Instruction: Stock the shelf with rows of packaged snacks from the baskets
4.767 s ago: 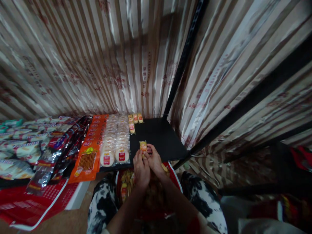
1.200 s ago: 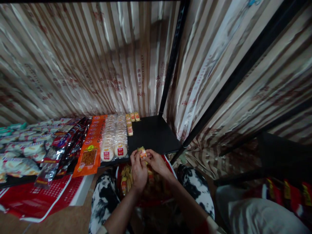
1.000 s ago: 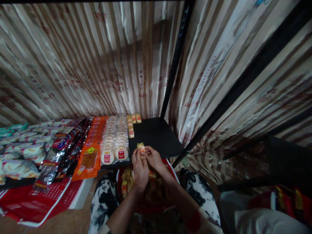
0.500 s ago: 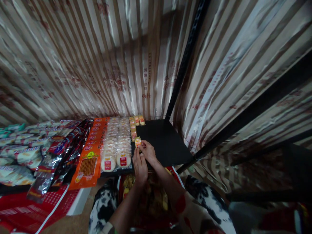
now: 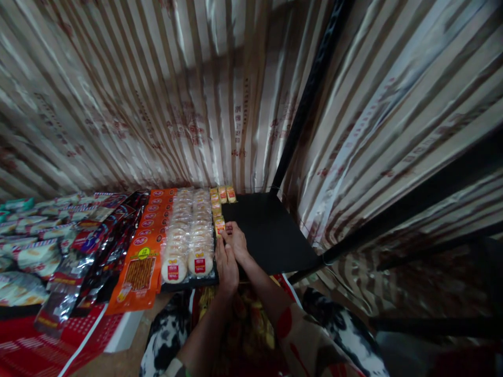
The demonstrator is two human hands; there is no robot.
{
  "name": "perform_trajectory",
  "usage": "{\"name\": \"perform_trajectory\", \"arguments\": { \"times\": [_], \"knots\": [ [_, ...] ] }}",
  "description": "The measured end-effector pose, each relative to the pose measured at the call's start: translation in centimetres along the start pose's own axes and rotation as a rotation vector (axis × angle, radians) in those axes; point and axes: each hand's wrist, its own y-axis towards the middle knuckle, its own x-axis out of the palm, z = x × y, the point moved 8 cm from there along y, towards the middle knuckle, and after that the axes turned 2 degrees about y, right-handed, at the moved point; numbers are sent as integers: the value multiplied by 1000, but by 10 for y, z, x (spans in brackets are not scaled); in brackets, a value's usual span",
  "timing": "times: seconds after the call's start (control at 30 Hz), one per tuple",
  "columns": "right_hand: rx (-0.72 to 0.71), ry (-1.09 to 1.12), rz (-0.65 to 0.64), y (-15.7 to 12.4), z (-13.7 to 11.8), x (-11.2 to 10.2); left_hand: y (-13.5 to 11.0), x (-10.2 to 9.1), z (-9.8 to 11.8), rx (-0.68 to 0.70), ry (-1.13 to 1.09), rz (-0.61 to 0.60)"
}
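A small yellow snack packet (image 5: pixel 219 225) with a red and white label lies at the near end of a column of similar packets (image 5: pixel 215 199) on the black shelf. My right hand (image 5: pixel 237 243) pinches it from the right side. At its near edge are the fingertips of my left hand (image 5: pixel 226 264), closed together and touching it. My fingers partly cover the packet. Immediately left stand two rows of round white rice crackers (image 5: pixel 200 263) in clear wrappers. Two more yellow packets (image 5: pixel 227 194) sit at the back of the shelf.
Orange stick-snack bags (image 5: pixel 137 269), dark shiny bags and white packs (image 5: pixel 29 256) fill the shelf leftward. Below my forearms, a red box holds several yellow packets (image 5: pixel 257 319). A black post (image 5: pixel 293 131) rises at the back corner before striped curtain. A red carton (image 5: pixel 47 340) is lower left.
Both hands have moved slightly away from me and left with the packet, bringing it against the column on the shelf. The view has shifted a little.
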Motion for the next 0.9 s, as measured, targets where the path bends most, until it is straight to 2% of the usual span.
{"name": "perform_trajectory", "arguments": {
  "times": [0.2,0.57,0.7,0.83,0.9],
  "knots": [
    [-68,38,11,-5,-2,0,3,1,1,-18,-23,-13],
    [-22,-17,-16,-13,7,5,6,2,0,-10,2,-2],
    [-23,-17,26,-29,5,-6,-6,-2,6,12,-2,-8],
    [-34,-1,20,-61,2,-17,-31,-9,3,10,18,30],
    [-49,-5,37,-80,1,-23,-48,-14,1,59,29,58]
  ]
}}
